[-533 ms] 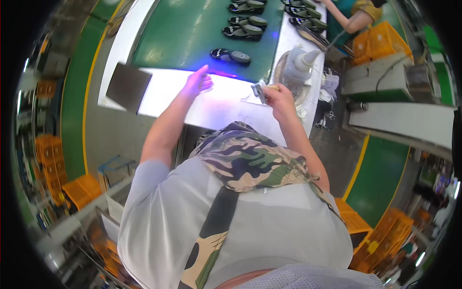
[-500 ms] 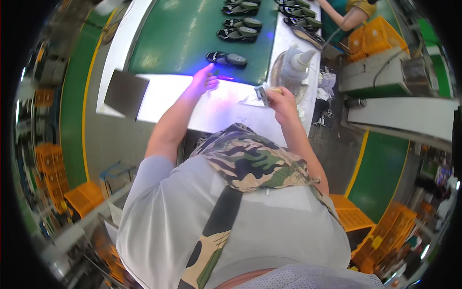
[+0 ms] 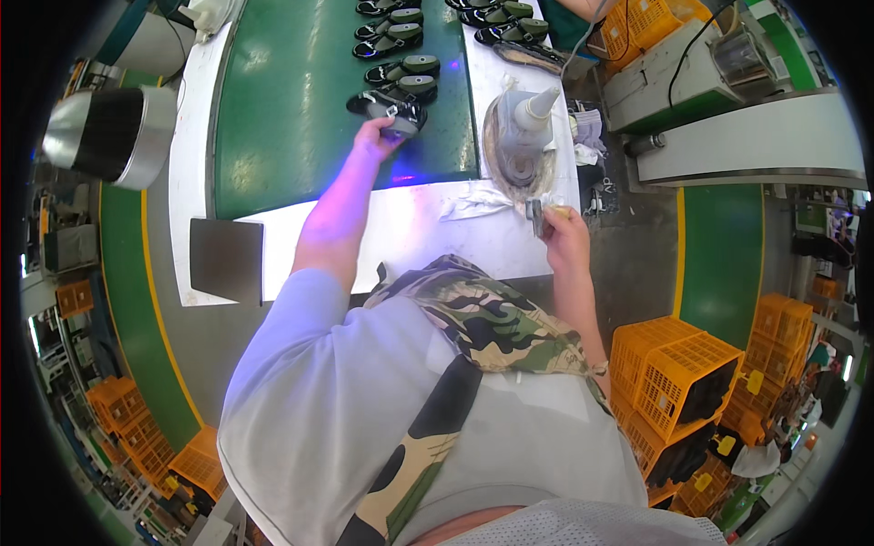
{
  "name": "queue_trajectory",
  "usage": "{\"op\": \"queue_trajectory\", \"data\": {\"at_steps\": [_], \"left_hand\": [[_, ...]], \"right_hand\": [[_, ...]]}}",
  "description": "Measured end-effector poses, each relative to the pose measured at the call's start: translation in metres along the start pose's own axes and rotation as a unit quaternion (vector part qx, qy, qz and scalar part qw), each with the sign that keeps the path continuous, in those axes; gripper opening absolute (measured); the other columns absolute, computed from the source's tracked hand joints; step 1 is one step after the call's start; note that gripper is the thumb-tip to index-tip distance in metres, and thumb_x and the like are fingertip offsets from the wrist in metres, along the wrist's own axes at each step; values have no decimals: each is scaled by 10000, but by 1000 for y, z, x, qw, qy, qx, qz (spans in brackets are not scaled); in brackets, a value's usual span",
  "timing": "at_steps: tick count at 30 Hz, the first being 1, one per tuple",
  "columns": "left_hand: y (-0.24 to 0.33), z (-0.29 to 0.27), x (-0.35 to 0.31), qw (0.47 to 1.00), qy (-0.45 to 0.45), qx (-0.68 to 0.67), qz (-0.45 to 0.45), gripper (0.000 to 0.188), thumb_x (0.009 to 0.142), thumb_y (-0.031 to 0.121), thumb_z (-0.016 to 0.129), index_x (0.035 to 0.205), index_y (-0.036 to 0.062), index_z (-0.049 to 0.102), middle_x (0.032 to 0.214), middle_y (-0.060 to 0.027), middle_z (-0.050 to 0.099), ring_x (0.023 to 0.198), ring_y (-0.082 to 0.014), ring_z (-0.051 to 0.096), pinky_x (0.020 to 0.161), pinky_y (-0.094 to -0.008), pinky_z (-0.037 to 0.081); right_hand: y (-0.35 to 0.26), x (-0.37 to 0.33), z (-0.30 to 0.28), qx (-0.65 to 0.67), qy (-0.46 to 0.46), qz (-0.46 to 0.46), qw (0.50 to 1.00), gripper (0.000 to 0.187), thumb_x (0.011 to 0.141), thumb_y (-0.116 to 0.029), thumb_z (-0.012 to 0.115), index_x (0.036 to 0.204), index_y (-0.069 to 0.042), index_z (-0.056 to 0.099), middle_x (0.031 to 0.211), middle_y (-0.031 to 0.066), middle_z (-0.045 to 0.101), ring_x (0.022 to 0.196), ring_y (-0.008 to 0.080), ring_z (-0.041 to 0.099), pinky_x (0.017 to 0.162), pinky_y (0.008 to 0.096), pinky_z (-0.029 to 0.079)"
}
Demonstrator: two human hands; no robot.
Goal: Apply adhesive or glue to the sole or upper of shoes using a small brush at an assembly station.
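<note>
My left hand (image 3: 373, 136) reaches over the green belt, its fingers closed on the near end of a black strappy sandal (image 3: 382, 106) with a buckle and a grey form inside. Directly beyond it sits another black sandal (image 3: 410, 88) on a green form. Further back, several similar sandals (image 3: 389, 36) stand in a column on the belt. Over the white table edge, my right hand (image 3: 566, 238) grips a small tool (image 3: 535, 218) with a flat grey head. Most of its handle is hidden by my fingers. A white cloth (image 3: 475, 202) lies left of that tool.
A translucent squeeze bottle (image 3: 528, 127) stands in a worn tray right of the belt. More sandals (image 3: 505, 18) line the far right table edge, near another person's arm (image 3: 587, 7). A dark square panel (image 3: 226, 259) sits at the left corner. Orange crates (image 3: 674, 378) stand at right.
My left hand has reached farther over the belt and taken hold of the sandal. My right hand, still holding the tool, has moved right. The view has shifted.
</note>
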State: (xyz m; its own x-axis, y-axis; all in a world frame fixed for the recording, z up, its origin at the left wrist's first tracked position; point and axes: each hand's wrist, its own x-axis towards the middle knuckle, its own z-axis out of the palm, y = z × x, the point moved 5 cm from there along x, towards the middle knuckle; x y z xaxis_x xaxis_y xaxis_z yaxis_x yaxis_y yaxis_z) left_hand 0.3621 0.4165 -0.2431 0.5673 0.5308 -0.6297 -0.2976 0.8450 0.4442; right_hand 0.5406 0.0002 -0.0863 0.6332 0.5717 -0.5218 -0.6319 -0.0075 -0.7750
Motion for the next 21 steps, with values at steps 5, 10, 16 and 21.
{"op": "queue_trajectory", "data": {"at_steps": [5,10,16,21], "left_hand": [[56,65,-116,967,-196,79,141,546,809,65,668,1305,-27,459,1223,-186,609,1120,-337,617,994,-516,490],[59,79,-207,934,-222,204,192,538,755,55,748,1243,-7,531,1163,-128,645,1085,-254,633,977,-423,498],[48,94,-311,574,-97,532,615,577,643,169,882,1125,44,590,1111,-116,648,1003,-245,654,880,-349,538],[56,102,-369,482,-125,575,650,510,641,63,828,1088,34,585,1091,-169,652,995,-309,663,858,-370,553]], "right_hand": [[-14,16,37,-36,16,-20,999,163,816,-71,736,881,-95,589,736,-33,585,590,76,514,537,241,409],[-42,38,109,-87,-72,-59,992,199,799,-102,766,927,-67,617,803,-6,622,643,86,555,567,234,433],[-50,23,226,-148,-257,-148,943,224,755,-64,788,898,-18,622,799,17,612,680,83,574,589,233,466],[-34,-2,282,-141,-370,-170,902,223,775,-29,774,901,-32,591,818,17,607,700,87,566,642,230,464]]}}
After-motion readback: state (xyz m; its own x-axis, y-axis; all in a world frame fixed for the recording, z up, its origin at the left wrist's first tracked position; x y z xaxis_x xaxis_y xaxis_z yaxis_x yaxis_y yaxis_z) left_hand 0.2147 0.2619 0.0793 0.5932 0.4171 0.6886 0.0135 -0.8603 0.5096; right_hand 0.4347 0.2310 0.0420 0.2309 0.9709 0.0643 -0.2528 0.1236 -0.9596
